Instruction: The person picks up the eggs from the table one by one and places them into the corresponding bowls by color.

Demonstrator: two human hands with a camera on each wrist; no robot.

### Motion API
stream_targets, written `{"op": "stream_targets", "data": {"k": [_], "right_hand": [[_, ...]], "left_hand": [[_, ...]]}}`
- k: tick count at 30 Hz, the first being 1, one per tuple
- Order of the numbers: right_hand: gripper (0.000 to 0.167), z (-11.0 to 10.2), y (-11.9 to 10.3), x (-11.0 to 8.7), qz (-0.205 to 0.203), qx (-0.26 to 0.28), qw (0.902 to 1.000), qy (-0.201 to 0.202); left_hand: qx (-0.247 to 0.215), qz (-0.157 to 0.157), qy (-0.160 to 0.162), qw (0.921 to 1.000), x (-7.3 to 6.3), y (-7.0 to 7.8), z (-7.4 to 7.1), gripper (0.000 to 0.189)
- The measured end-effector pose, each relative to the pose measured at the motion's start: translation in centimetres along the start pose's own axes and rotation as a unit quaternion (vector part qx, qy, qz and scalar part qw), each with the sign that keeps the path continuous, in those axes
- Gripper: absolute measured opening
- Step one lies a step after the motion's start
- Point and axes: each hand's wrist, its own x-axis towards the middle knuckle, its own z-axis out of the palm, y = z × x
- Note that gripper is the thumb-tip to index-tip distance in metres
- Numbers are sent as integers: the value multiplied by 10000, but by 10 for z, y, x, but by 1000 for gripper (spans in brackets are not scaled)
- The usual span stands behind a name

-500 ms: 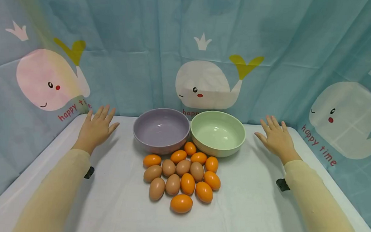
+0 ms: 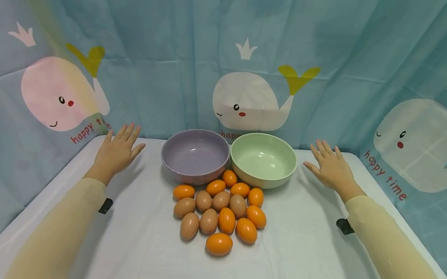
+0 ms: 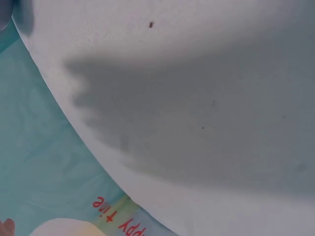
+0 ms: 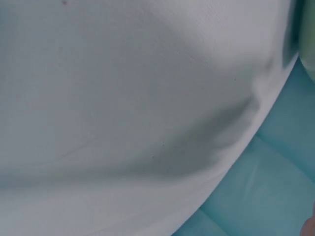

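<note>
From the head view: a white tabletop (image 2: 134,245) stands before a blue curtain (image 2: 158,18) printed with whales. At the middle of its far edge, a purple bowl (image 2: 195,155) and a green bowl (image 2: 263,157) sit side by side, probably so that either hand can reach both. In front of them, toward the tabletop's centre, lie orange eggs (image 2: 219,244) and brown eggs (image 2: 208,221), mixed in one loose cluster; their closeness to the bowls likely keeps reaches short. The left hand (image 2: 115,152) is held over the far left corner, the right hand (image 2: 332,168) over the far right; both are empty, fingers straight and spread, seemingly parked aside to leave the middle unobstructed. From the left wrist: that hand's shadow (image 3: 162,118) falls across the tabletop, suggesting the hand is raised, with a fingertip (image 3: 7,228) in the corner. From the right wrist: another shadow (image 4: 197,147), and the green bowl's side at the upper right.
</note>
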Motion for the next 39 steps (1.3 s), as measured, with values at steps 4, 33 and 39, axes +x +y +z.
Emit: {"op": "stream_targets", "data": {"k": [4,33,39], "right_hand": [[79,0,-2,-3,-84,51,9999,56],[76,-5,-28,-30,-816,277,9945,591],[77,-4,-32,-32,-883,292,9935,650]], "left_hand": [[38,63,32,10000,-1,2,0,73],[-38,337,141,9993,-13,11,1,72],[-42,407,187,9990,-15,18,1,70]]}}
